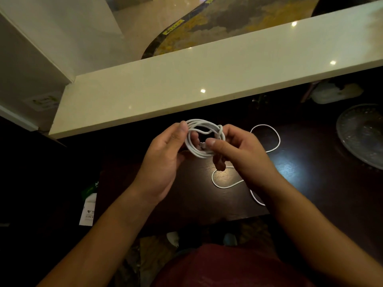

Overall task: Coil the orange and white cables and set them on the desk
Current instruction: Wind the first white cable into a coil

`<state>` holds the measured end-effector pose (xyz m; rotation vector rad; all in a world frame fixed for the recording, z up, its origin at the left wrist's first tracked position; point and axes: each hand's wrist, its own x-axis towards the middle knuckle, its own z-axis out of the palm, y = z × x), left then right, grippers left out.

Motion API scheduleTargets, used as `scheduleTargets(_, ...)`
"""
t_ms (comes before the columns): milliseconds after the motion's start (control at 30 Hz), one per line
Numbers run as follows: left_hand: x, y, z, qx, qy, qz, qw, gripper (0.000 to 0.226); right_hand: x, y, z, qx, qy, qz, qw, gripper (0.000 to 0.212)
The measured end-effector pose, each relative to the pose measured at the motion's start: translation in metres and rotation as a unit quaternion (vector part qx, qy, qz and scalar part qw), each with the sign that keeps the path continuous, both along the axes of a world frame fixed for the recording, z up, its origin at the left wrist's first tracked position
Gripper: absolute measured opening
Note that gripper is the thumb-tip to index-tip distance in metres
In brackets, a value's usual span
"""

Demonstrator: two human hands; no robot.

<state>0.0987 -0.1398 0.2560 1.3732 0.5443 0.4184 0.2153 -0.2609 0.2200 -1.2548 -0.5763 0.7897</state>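
The dark worktop (207,199) has bare room around the hands; a pale ledge (186,83) bounds its far edge and a glass dish (360,133) sits right. Above it, left hand (163,162) and right hand (242,152) each close their grip on the white cable (204,137) coil, its loose tail trailing on the worktop.

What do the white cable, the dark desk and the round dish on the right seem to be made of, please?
The thin white cable looks like smooth, matte plastic or rubber sheathing, bending into soft loops. The dark brown desk appears to be polished wood or veneer; it mirrors a light. The round clear dish is probably patterned glass, translucent with glinting ridges.
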Motion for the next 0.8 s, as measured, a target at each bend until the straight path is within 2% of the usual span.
scheduleTargets(133, -0.003, 0.002, 0.0, 0.016, 0.018, -0.011, 1.0, 0.029, -0.002, 0.0, 0.0, -0.016, 0.032, 0.022, 0.999, 0.019)
scheduleTargets(267, -0.004, 0.004, -0.005, 0.06, 0.041, -0.013, 0.997, 0.032, -0.003, -0.002, 0.003, -0.011, 0.029, -0.009, 0.999, 0.008)
scheduleTargets(400, -0.009, 0.007, -0.009, 0.101, 0.033, -0.019, 0.994, 0.035, -0.004, -0.002, 0.005, 0.005, 0.025, -0.033, 0.999, 0.014)
scheduleTargets(567, -0.012, 0.012, -0.011, 0.175, 0.041, -0.021, 0.983, 0.031, -0.007, -0.004, 0.002, 0.008, 0.015, -0.045, 0.999, 0.009)
scheduleTargets(733, -0.017, 0.027, -0.009, 0.289, 0.075, -0.011, 0.954, 0.025, -0.004, -0.003, 0.0, 0.013, 0.013, -0.088, 0.996, 0.024)
scheduleTargets(800, -0.019, 0.03, -0.009, 0.266, 0.066, -0.017, 0.962, 0.026, -0.004, -0.002, 0.0, 0.007, 0.006, -0.092, 0.996, 0.025)
